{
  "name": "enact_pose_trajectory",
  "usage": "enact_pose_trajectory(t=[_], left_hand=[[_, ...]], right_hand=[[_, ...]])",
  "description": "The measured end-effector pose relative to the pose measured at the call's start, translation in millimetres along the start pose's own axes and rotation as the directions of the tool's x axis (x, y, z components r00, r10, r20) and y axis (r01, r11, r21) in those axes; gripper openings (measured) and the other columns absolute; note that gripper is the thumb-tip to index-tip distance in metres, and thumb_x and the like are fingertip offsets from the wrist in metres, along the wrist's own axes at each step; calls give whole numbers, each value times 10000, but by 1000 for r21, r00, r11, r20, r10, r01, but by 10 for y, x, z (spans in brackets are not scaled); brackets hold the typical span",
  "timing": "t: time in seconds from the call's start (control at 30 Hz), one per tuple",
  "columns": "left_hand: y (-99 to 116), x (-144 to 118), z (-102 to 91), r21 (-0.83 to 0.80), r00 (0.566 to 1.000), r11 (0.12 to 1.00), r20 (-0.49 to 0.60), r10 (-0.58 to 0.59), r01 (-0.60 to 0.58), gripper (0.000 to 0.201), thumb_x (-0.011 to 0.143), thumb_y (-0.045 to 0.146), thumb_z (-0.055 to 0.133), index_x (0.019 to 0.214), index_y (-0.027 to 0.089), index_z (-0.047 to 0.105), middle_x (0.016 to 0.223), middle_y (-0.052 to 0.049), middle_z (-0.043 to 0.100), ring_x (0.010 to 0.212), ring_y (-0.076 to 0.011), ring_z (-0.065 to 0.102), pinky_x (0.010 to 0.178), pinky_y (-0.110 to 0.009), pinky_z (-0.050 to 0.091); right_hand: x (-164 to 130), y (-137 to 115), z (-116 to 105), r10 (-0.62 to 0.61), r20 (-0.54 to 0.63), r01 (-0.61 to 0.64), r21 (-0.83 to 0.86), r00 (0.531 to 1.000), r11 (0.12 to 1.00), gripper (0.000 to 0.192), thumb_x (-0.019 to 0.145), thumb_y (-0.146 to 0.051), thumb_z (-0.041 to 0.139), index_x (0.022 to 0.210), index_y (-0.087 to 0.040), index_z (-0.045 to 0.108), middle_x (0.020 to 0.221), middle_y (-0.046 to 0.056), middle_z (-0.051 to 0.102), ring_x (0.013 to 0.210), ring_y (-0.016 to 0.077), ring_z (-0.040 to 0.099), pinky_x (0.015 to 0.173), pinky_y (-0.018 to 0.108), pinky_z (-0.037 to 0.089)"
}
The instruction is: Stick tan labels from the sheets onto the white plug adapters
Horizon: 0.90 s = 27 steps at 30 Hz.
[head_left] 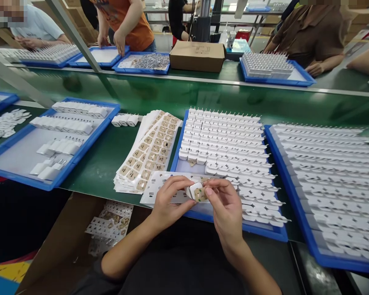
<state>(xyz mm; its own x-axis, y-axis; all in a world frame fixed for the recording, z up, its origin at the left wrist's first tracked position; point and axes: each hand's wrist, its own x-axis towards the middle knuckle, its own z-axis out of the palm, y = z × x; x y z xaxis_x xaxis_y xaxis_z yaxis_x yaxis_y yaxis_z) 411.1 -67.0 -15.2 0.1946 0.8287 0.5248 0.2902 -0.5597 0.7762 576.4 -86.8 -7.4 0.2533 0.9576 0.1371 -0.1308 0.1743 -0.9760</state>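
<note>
My left hand [169,200] pinches a small white charger [192,190] between thumb and fingers. At the charger's right side, my right hand [224,205] grips a tan sticker [200,194] with thumb and forefinger; the sticker overlaps or touches the charger's face. Beneath both hands lies a mostly bare white sticker sheet [150,189]. To the left is a fanned stack of sheets [147,151] bearing rows of tan stickers. A blue tray [176,149] full of white chargers in rows stands just beyond and right of my hands.
Another filled blue tray [290,196] stands at the right. A partly filled tray [80,157] is at the left, with several chargers [125,119] beside it. Used sheets [110,225] lie in a cardboard box below. Co-workers sit or stand across the green conveyor belt [160,92].
</note>
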Motion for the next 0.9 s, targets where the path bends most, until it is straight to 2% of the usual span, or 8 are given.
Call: enact_pose_trajectory(t=[0.5, 0.73, 0.9], left_hand=[[29, 10, -12, 13, 1000, 1000, 22, -11, 11, 349, 852, 246, 774, 1177, 240, 648, 1100, -84, 679, 1035, -228, 669, 894, -349, 574], [29, 17, 3, 9, 1000, 1000, 11, 25, -25, 369, 844, 205, 776, 1187, 235, 643, 1095, -77, 669, 1032, -214, 667, 895, -336, 576], [37, 23, 16, 24, 998, 998, -5, 58, -58, 369, 844, 187, 771, 1188, 224, 644, 1090, -74, 664, 1022, -202, 667, 893, -323, 576]], right_hand=[[-16, -9, 16, -23, 1, 23, -47, 1000, 999, 85, 918, -292, 723, 979, -247, 685, 928, 28, 690, 888, 179, 681, 806, 289, 575], [-36, -26, 28, -52, -3, 51, -110, 999, 993, 80, 926, -265, 714, 999, -248, 685, 949, 22, 672, 899, 172, 671, 814, 285, 566], [-34, -32, 54, -101, 14, 102, -125, 995, 987, 154, 905, -210, 734, 1037, -269, 681, 912, -11, 650, 841, 145, 650, 811, 280, 545]])
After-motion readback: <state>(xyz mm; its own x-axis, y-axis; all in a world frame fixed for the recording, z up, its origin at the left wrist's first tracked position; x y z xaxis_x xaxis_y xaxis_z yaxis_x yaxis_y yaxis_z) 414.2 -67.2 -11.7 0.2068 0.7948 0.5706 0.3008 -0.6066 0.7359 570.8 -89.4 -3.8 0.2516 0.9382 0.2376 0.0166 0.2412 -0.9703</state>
